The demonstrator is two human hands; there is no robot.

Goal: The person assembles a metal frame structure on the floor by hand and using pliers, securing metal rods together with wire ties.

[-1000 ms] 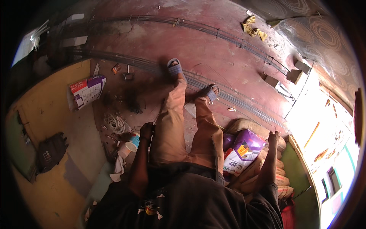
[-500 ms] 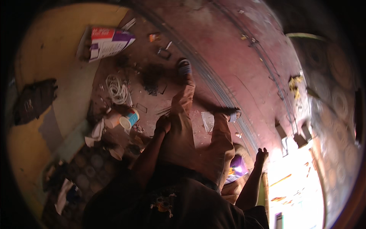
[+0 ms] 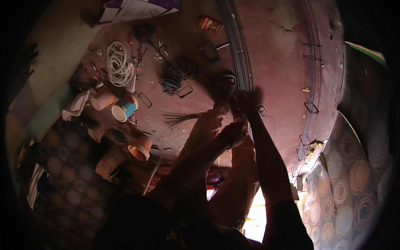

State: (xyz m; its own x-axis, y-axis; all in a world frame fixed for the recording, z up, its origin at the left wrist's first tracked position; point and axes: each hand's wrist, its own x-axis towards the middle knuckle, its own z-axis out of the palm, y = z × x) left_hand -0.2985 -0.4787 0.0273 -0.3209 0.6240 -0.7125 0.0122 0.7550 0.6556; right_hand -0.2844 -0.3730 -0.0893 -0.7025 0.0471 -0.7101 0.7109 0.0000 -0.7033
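Observation:
A bundle of long, thin dark metal rods (image 3: 236, 37) runs along the floor from the far edge to between my feet. My right hand (image 3: 244, 102) reaches down over the near part of these rods, its fingers lost in shadow. Just nearer and a little to its left is my left hand (image 3: 236, 130), with a dark band at the wrist. It looks closed in front of my lower leg, and whatever it may hold is hidden. Loose thin wires (image 3: 181, 119) lie to the left of my leg.
At left lie a coil of pale cable (image 3: 120, 64), a blue-and-white tub (image 3: 125, 107) and clay-coloured pots (image 3: 140, 148). Bent wire frames (image 3: 183, 91) and dark coiled wire (image 3: 171, 81) lie mid-floor. A long tied rod frame (image 3: 310, 83) stretches along the right.
I have bent lower, so the floor looks closer. Both hands have come from beside my legs to meet near the rods. The view has shifted, pushing the printed bag toward the top edge.

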